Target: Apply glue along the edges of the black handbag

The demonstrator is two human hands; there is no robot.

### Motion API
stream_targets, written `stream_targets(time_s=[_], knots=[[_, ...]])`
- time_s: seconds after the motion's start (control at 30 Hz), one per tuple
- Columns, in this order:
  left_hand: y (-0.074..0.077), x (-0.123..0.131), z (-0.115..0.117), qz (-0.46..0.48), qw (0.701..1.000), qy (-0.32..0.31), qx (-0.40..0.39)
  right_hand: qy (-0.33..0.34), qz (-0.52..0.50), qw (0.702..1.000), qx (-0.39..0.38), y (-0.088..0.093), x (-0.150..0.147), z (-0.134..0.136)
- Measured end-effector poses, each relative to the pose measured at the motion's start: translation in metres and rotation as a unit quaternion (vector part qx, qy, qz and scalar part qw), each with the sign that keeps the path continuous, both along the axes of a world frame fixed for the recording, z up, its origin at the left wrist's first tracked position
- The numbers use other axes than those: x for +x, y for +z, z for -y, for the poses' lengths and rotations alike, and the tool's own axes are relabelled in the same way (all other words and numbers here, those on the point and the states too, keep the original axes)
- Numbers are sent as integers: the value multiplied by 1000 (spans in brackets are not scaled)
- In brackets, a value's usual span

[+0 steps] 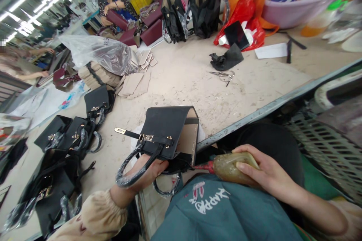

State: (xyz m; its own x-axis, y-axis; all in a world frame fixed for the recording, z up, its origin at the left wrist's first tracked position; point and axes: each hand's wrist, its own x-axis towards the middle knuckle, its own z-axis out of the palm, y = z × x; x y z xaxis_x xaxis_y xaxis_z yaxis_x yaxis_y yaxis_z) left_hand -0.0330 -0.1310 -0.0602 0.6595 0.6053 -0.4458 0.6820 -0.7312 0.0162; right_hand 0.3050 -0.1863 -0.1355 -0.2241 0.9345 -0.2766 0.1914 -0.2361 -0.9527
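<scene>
A black handbag (165,128) with gold-coloured hardware and a beige lining lies at the table's front edge, its side gaping towards me. My left hand (151,169) reaches through the loop of its plastic-wrapped handle (127,179) and grips the bag's lower part, the fingertips partly hidden. In my right hand (260,165) is a yellowish squeeze bottle (233,167), tipped sideways. Its red nozzle (205,167) points left, and the tip is at the bag's open side edge; whether it touches I cannot tell.
More black handbags (76,131) lie at the left. Beige card pieces (134,84) and a plastic bag (102,52) are behind them. Scissors (224,75) lie beyond the bag; a purple basin (299,11) stands at the back right. A crate (333,158) is at my right. A co-worker (113,2) handles maroon pieces.
</scene>
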Motion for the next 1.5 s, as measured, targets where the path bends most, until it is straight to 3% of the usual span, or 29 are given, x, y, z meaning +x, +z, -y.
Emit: stream_targets(time_s=[0.2,0.47,0.6,0.93,1.5], knots=[[3,3,-1,-12,1000,7,-3,-21,10,1000,16,4,0,-2],[3,2,0,10,1000,6,12,18,52,998,36,4,1,-2],[2,3,0,-12,1000,6,7,-4,37,999,27,3,0,-2],[-4,-5,-1,38,999,6,19,6,60,997,53,7,-2,-2],[-3,-4,-1,27,999,11,-24,25,49,997,62,11,-5,-6]])
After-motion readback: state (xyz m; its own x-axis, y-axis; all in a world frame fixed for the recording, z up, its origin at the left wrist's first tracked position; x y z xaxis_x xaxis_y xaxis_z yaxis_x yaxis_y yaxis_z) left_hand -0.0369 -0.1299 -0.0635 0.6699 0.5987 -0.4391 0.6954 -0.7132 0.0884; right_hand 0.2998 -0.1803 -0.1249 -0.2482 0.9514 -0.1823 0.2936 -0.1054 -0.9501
